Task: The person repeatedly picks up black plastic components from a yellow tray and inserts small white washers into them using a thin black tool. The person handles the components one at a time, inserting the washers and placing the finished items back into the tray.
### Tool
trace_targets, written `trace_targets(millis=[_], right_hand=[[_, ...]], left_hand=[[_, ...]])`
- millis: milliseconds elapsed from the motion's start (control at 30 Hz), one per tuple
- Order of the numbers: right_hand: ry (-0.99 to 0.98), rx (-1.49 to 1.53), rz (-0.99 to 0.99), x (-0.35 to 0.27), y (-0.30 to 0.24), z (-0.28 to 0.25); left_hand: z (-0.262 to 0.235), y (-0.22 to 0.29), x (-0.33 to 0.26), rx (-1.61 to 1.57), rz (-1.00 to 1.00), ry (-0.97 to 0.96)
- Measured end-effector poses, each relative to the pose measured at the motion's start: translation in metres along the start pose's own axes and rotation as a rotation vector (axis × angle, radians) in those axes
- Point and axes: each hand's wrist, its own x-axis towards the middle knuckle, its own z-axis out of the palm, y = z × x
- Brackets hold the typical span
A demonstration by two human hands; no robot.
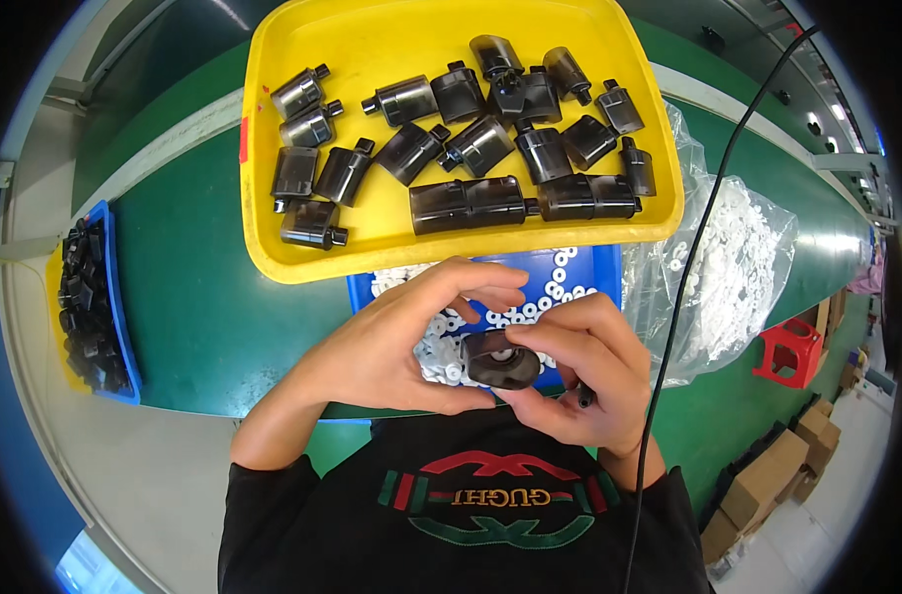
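Note:
My right hand [594,366] pinches a smoky dark plastic cartridge shell [500,368] between thumb and fingers, its hollow end turned up. A small pale ring shows inside it. The tip of a thin black rod-like thing [584,397] sticks out between the lower fingers of the same hand; the rest of it is hidden. To the left, my left hand [401,332] is open, fingers and thumb apart and curved around the near side of the shell, its thumb tip close to the rim. Beneath both hands is a blue tray [609,272] with many small white rings [530,315].
A yellow tray [362,255] of similar dark cartridges [475,147] overlaps the blue tray's far side. At right lies a clear bag [733,262] of white rings, crossed by a hanging black cable [690,259]. A blue-edged bin [114,297] of dark parts stands far left.

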Motion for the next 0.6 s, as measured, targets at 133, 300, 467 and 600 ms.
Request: trace_targets(millis=[133, 300, 467, 600], right_hand=[[-0.016, 0.044, 0.051, -0.005, -0.002, -0.001], [0.007, 0.028, -0.034, 0.0, 0.003, 0.004], [0.002, 0.066, -0.06, 0.005, 0.002, 0.005], [-0.018, 0.072, -0.088, 0.002, 0.004, 0.009]], left_hand=[[0.001, -0.001, 0.004, 0.046, -0.047, -0.074], [0.0, -0.003, 0.003, 0.09, -0.06, -0.07], [0.0, 0.0, 0.003, 0.116, -0.085, -0.063], [0.002, 0.003, 0.004, 0.155, -0.039, -0.053]])
